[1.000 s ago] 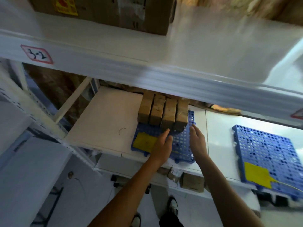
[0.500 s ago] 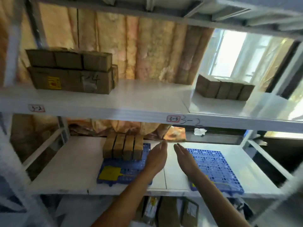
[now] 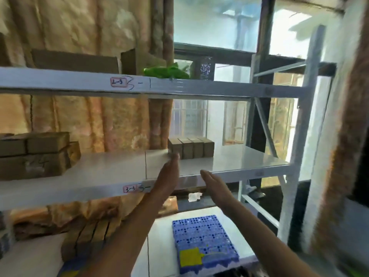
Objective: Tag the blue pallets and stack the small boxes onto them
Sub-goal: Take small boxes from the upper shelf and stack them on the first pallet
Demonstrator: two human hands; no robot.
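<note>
Hands: left (image 3: pixel 166 179), right (image 3: pixel 214 183) flat, empty, near small boxes (image 3: pixel 190 150)

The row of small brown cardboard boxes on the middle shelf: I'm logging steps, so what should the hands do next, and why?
Probably reach forward and clasp the row of small brown cardboard boxes between both palms: the left hand and right hand are raised, open, empty, and the blue perforated plastic pallet with its yellow tag below is bare.

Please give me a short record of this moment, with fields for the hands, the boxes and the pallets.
left hand: open, raised toward the middle shelf, holds nothing
right hand: open, raised, holds nothing
row of four small boxes: on the middle shelf, untouched
right blue pallet: lower shelf, bare, yellow tag attached
left blue pallet: lower shelf, carries small boxes
</note>
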